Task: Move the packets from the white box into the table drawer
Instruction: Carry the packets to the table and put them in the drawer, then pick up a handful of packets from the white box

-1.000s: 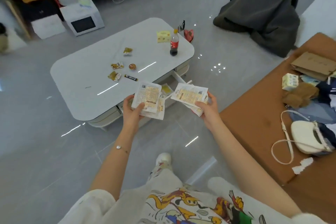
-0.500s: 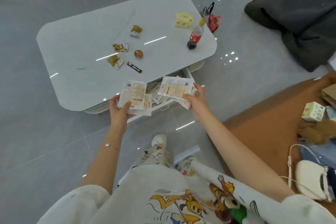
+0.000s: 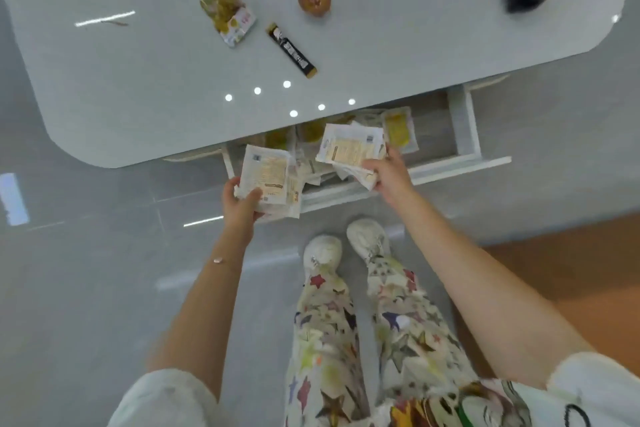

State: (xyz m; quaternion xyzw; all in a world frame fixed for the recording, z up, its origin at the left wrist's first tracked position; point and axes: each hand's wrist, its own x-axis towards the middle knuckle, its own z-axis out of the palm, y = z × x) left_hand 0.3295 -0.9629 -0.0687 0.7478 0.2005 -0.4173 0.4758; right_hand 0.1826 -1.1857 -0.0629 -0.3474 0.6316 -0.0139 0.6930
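At centre frame: two stacks over the open drawer (image 3: 462, 125)

Under the table (image 3: 138, 87) edge the drawer is pulled out, its right half bare. The left stack (image 3: 268, 177) is gripped by the left hand (image 3: 240, 204), thumb curled over it. The right stack (image 3: 351, 149) is pinched by the right hand (image 3: 389, 173) above loose packets (image 3: 398, 125) inside.

White table (image 3: 138, 87), cream-yellow packets (image 3: 351, 149), star-patterned trousers (image 3: 332, 322), grey floor (image 3: 69, 288)

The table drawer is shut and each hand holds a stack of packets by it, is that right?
No. The table drawer is pulled open, not shut, as the head view shows. The left hand and right hand do each hold a stack of packets by it.
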